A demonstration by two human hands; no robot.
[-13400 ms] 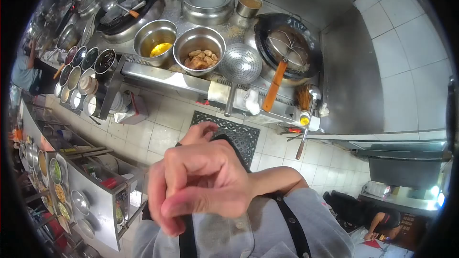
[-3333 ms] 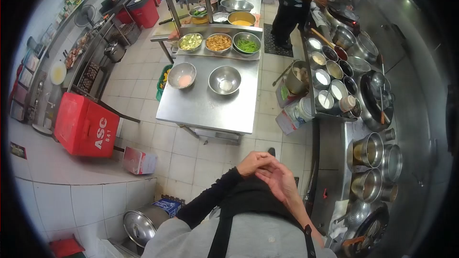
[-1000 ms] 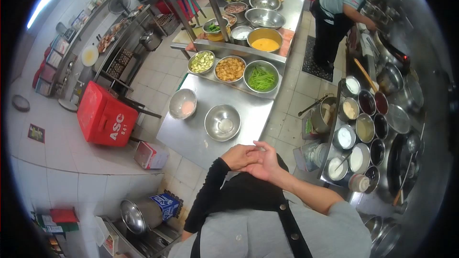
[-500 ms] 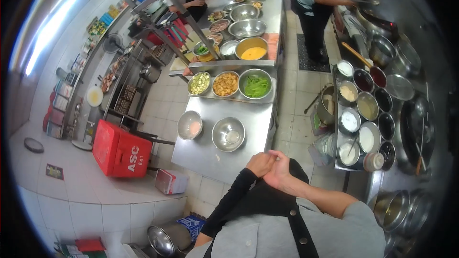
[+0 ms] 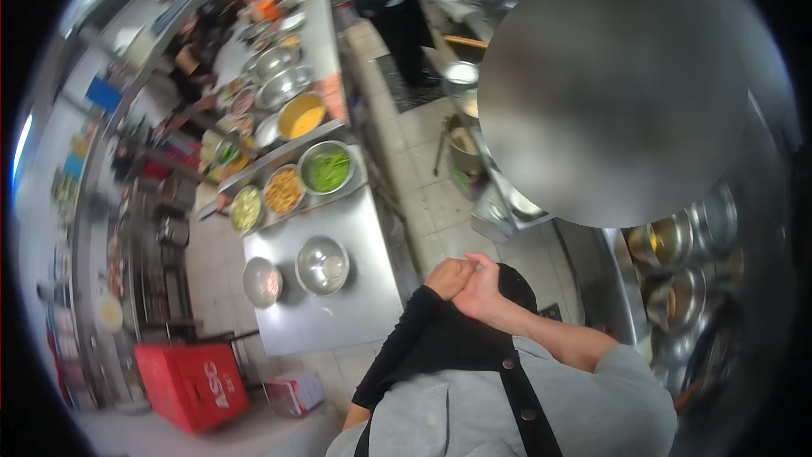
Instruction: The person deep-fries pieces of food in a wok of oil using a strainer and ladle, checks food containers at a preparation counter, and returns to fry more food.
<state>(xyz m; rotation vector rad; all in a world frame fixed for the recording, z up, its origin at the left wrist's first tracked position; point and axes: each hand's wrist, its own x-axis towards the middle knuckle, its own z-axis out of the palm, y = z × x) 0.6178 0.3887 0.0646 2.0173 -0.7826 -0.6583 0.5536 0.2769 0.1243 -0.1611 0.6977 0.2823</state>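
Observation:
My left hand (image 5: 449, 278), at the end of a black sleeve, is clasped with my right hand (image 5: 480, 288) in front of the black apron (image 5: 436, 334). The fingers of both are closed around each other, and no object shows in either. Ahead and to the left is a steel table (image 5: 338, 326) bearing a steel bowl (image 5: 322, 266) with a little pale content and a smaller bowl (image 5: 262, 282) with something pinkish. Behind them stand bowls of green vegetable (image 5: 328, 168), brown chunks (image 5: 283, 190) and pale green pieces (image 5: 246, 208).
A person in black trousers (image 5: 402, 34) stands at the stove side. The red box (image 5: 190, 385) is at lower left. Steel pots (image 5: 672, 241) line the right counter (image 5: 626, 275). A round grey blur hides much of the upper right. A yellow-filled bowl (image 5: 302, 116) stands farther back.
The view has swung to the right, so the table and bowls now lie farther left. A grey blur covers the sauce containers. My hands remain clasped together.

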